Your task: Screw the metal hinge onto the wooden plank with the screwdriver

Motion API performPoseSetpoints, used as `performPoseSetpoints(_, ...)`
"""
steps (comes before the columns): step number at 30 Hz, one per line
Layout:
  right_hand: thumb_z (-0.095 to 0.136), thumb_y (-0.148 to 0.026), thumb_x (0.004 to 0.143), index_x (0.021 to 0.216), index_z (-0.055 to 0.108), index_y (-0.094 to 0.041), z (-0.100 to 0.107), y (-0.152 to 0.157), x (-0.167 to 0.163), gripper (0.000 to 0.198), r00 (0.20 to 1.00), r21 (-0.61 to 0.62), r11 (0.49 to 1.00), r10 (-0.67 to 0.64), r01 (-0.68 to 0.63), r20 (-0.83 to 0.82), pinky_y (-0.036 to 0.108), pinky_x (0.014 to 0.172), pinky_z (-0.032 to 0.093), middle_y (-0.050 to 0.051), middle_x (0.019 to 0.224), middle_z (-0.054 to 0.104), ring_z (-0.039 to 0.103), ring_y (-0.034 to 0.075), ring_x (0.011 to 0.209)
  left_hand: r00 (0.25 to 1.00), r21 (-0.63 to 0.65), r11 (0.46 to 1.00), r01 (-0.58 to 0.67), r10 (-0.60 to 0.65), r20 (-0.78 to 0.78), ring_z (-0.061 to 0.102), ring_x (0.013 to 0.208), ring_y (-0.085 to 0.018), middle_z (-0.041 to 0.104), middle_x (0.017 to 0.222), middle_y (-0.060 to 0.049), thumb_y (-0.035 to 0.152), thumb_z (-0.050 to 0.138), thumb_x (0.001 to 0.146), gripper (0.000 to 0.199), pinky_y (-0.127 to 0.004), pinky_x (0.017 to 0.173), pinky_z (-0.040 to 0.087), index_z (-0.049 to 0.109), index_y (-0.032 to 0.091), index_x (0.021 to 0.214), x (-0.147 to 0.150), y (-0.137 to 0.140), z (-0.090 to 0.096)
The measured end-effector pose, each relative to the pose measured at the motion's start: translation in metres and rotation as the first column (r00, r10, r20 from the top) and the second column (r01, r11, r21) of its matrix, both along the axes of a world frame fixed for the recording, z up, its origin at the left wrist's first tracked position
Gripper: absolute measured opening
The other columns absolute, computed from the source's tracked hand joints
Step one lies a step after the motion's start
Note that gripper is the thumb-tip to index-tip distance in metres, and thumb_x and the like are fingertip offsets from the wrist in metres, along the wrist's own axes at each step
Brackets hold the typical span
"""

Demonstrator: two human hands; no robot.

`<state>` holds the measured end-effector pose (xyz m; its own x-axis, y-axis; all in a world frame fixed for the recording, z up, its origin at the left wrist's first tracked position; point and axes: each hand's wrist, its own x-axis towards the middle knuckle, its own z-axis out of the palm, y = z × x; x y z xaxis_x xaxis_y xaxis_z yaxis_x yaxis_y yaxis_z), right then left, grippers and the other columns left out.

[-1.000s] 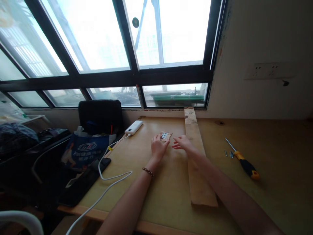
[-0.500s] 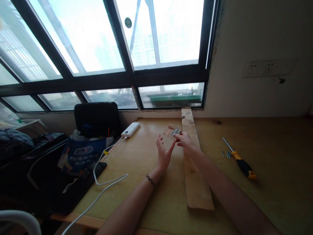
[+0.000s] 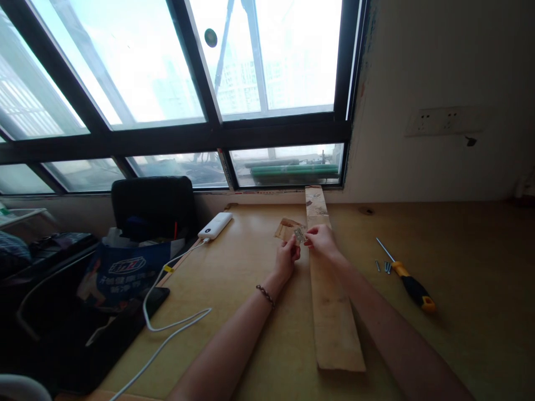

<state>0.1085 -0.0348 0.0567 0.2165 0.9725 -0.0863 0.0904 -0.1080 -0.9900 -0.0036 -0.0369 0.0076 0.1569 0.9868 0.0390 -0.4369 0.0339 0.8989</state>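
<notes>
A small metal hinge [image 3: 299, 236] is held up between both my hands, its holed plate facing me. My left hand [image 3: 286, 259], with a dark bracelet at the wrist, pinches the hinge's left side. The fingers of my right hand [image 3: 321, 240] grip its right side. Just behind the hinge, a torn brown piece of cardboard or paper [image 3: 286, 227] lies on the table. Beneath my right hand and forearm runs a long wooden board [image 3: 334, 317], reaching from the window side toward me.
To the right lie a yellow-and-black screwdriver [image 3: 413, 287] and several screws [image 3: 387, 268] on the wooden table [image 3: 254, 312]. A white power bank [image 3: 215, 225] with a white cable [image 3: 179, 323] is at the left edge. Beyond stand a black chair [image 3: 152, 206] and a blue bag [image 3: 125, 273].
My left hand has gone from open fingers to pinching the hinge. The hinge has turned in my right hand and come slightly lower. The whole view has shifted a little.
</notes>
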Motion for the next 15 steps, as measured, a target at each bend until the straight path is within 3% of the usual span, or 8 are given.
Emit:
performPoseSetpoints(8, 0.061, -0.004, 0.065, 0.063, 0.052, -0.014, 0.016, 0.001, 0.032, 0.014, 0.966, 0.009, 0.978, -0.203, 0.207, -0.159, 0.019, 0.042, 0.050, 0.000, 0.052, 0.060, 0.062, 0.013, 0.049, 0.997, -0.084, 0.996, 0.029, -0.022, 0.074, 0.029, 0.032, -0.001, 0.053, 0.047, 0.001, 0.042, 0.064, 0.062, 0.036, -0.019, 0.038, 0.016, 0.041, 0.015, 0.056, 0.001, 0.001, 0.000)
performPoseSetpoints(12, 0.063, 0.002, 0.061, 0.073, 0.055, -0.011, 0.028, -0.006, 0.041, 0.020, 0.960, 0.003, 0.987, -0.156, 0.161, -0.233, 0.022, 0.051, 0.054, 0.002, 0.055, 0.061, 0.062, 0.013, 0.049, 0.997, -0.081, 0.996, 0.046, -0.040, 0.073, 0.028, 0.031, -0.001, 0.054, 0.047, 0.000, 0.038, 0.064, 0.062, 0.032, -0.019, 0.037, 0.014, 0.044, 0.014, 0.059, 0.002, 0.002, -0.001)
performPoseSetpoints(15, 0.063, 0.003, 0.061, 0.092, 0.055, -0.010, 0.030, -0.010, 0.042, 0.035, 0.946, 0.022, 0.999, -0.037, 0.046, -0.322, 0.024, 0.058, 0.055, 0.002, 0.059, 0.063, 0.064, 0.014, 0.055, 0.995, -0.094, 0.993, 0.069, -0.061, 0.083, 0.030, 0.031, -0.001, 0.055, 0.048, 0.001, 0.037, 0.065, 0.062, 0.030, -0.018, 0.037, 0.015, 0.046, 0.013, 0.063, 0.003, 0.001, -0.002)
